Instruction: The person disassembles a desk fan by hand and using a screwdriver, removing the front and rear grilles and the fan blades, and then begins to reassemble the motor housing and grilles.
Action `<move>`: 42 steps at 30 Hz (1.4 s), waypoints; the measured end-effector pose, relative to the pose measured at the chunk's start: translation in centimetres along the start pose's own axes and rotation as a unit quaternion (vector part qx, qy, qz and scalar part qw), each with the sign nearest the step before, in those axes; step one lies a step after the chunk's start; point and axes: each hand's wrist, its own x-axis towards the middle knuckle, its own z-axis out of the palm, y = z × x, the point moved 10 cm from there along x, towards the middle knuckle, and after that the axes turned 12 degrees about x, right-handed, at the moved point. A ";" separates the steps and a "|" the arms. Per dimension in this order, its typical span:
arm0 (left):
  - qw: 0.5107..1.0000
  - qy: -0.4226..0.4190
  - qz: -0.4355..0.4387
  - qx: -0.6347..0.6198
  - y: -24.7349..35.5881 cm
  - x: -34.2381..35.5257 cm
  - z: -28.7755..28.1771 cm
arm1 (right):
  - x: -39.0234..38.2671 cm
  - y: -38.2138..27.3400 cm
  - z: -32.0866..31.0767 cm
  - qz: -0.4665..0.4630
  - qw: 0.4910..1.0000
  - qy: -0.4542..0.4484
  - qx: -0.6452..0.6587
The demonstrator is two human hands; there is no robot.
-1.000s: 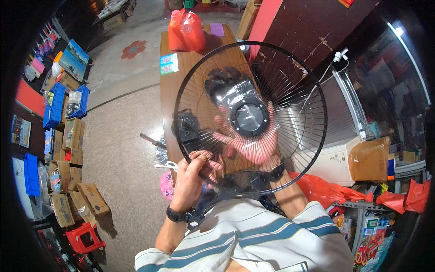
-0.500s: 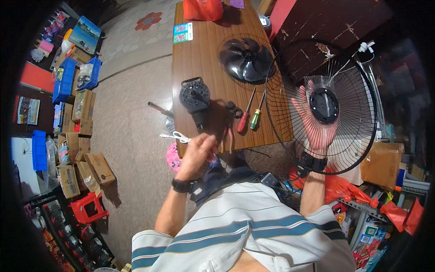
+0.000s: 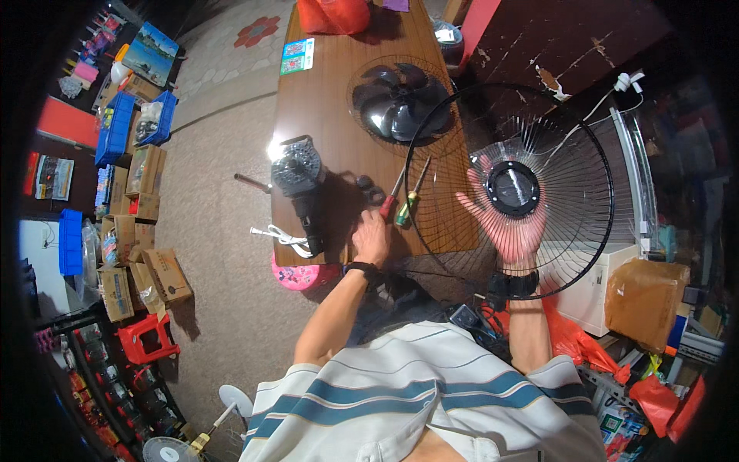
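My right hand (image 3: 512, 231) is behind a round black wire fan grille (image 3: 589, 266), its palm and spread fingers showing through the wires. It bears the grille from below, over the table's right edge. At the table's near edge, my left hand (image 3: 372, 237) reaches down with curled fingers beside a red-handled screwdriver (image 3: 387, 206). Whatever those fingers close on is hidden under the hand. A green-handled screwdriver (image 3: 408, 209) lies just to the right. To the left stands a dark fan motor unit (image 3: 299, 171) with a white plug cord (image 3: 285, 237).
Black fan blades (image 3: 400, 104) lie in another wire grille on the far part of the brown wooden table (image 3: 323, 100). A red bag (image 3: 332, 15) sits at the far end. Below the near edge is a pink stool (image 3: 294, 276). Cardboard boxes (image 3: 165, 273) line the left.
My left hand has moved forward and right onto the tabletop, covering the spot where red-handled pliers lay. The view has shifted; my right hand still bears the grille.
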 end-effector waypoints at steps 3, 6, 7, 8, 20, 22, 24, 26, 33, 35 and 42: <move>0.997 -0.049 -0.051 0.006 -0.4 1.7 1.1 | 0.0 -0.4 -0.4 0.031 0.999 0.009 0.018; 0.990 0.007 -0.082 -0.114 2.1 1.2 -4.0 | -0.5 -2.6 -1.5 0.008 0.998 0.055 0.018; 0.985 0.031 -0.076 -0.150 1.2 0.8 -5.7 | -0.3 -2.6 -1.0 0.017 0.998 0.049 0.025; 0.986 0.009 -0.061 -0.154 0.9 0.4 -7.5 | -0.3 -3.3 -0.8 0.019 0.998 0.044 0.033; 0.930 0.018 0.013 -0.366 2.0 -12.8 -35.6 | 1.1 1.3 2.9 0.144 0.978 0.011 0.150; 0.943 -0.015 -0.022 -0.331 2.1 -13.1 -36.3 | 1.6 4.1 2.0 0.178 0.973 0.012 0.144; 0.947 -0.043 0.019 -0.318 4.8 -11.9 -37.3 | 1.7 5.4 1.2 0.183 0.968 0.048 0.168; 0.954 -0.049 0.043 -0.292 5.6 -11.0 -38.1 | 1.8 7.0 1.7 0.207 0.962 0.011 0.178; 0.967 -0.032 0.114 -0.226 5.8 -10.5 -40.0 | 2.2 9.3 2.6 0.204 0.968 0.008 0.145; 0.967 -0.036 0.121 -0.220 5.7 -10.4 -40.0 | 2.3 9.3 2.7 0.194 0.972 0.014 0.133; 0.965 -0.066 0.080 -0.242 4.2 -10.5 -39.3 | 2.9 10.1 1.7 0.190 0.976 0.008 0.104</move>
